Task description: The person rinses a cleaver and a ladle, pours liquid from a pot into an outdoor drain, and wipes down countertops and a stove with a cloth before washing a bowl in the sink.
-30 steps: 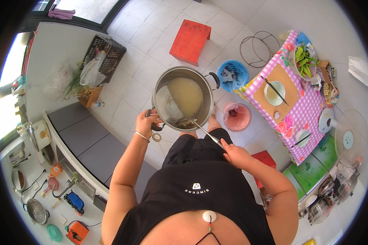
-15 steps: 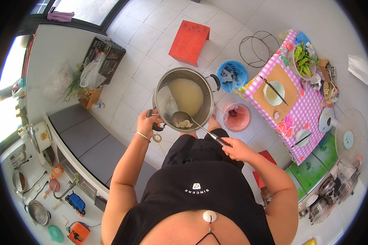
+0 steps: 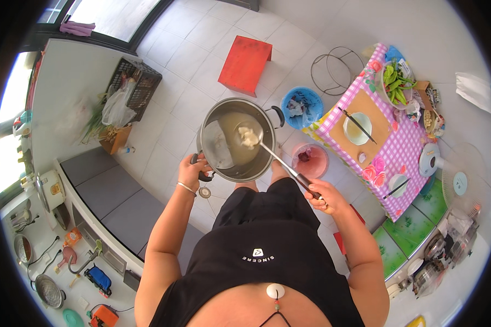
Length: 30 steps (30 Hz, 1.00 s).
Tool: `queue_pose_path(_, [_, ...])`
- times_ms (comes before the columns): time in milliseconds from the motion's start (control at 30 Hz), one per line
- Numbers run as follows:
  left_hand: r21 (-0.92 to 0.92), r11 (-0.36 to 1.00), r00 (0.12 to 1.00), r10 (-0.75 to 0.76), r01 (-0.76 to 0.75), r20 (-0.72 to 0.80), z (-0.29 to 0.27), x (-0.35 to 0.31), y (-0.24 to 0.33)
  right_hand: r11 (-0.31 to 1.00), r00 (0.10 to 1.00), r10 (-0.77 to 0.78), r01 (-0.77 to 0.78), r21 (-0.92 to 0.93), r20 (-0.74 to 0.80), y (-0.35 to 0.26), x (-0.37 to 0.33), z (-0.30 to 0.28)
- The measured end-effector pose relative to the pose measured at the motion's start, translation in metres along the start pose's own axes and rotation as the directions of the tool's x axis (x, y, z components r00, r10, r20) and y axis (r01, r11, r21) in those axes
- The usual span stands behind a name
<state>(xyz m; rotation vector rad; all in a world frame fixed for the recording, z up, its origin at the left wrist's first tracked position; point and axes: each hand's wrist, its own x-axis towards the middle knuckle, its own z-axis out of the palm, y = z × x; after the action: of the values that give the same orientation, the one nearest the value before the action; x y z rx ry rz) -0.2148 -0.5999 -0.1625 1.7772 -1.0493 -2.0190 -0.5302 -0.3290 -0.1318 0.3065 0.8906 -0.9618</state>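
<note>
A deep steel pot [image 3: 217,115] of cloudy, pale liquid [image 3: 240,157] is held up in front of me over the floor. My left hand [image 3: 193,171] is closed around its near-left black handle. The far-right handle [image 3: 277,116] is free. In my right hand [image 3: 325,195] is the black grip of a long steel ladle [image 3: 282,161]. Its bowl is inside the pot and carries pale, soft-looking lumps [image 3: 249,136]. At the pot's left inside lies a whitish, translucent patch [image 3: 218,143]; I cannot tell what it is.
Beyond the pot are a red stool [image 3: 246,64], a blue bin [image 3: 303,106] and a pink bin [image 3: 312,163]. On the right, a checked tablecloth [image 3: 406,144] bears a bowl [image 3: 357,129] with chopsticks and green vegetables [image 3: 396,84]. A black crate [image 3: 146,90] stands left, near a grey-topped counter [image 3: 123,210].
The ladle's bowl has moved from the pot's near side toward its middle, with the lumps in it. My right hand has shifted slightly right. My left hand keeps its hold.
</note>
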Motion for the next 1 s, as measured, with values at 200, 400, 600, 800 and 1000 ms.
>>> queue_pose_path(200, [-0.024,1.0,0.999,0.004,-0.006,-0.052,-0.004,0.001,-0.005,0.948,0.912,-0.318,0.307,-0.084,-0.259,-0.011,0.004,-0.016])
queue_pose_path(400, [-0.021,1.0,0.997,-0.005,0.004,-0.078,-0.007,-0.001,-0.002,0.497,0.543,-0.771,0.186,-0.848,-0.333,0.002,0.075,-0.087])
queue_pose_path(600, [-0.051,0.999,0.996,0.001,-0.006,-0.093,-0.009,-0.001,-0.002,0.126,0.407,-0.868,-0.374,-0.919,-0.285,-0.01,0.101,-0.081])
queue_pose_path(800, [-0.053,0.999,0.993,-0.009,0.003,-0.115,0.002,0.002,0.001,0.268,0.202,-0.949,0.125,-0.955,-0.24,-0.001,0.11,-0.123])
queue_pose_path(1000, [-0.109,0.994,0.994,-0.015,0.003,-0.11,0.017,0.009,0.004,0.884,0.805,-0.41,0.467,0.032,-0.428,-0.031,0.007,-0.038])
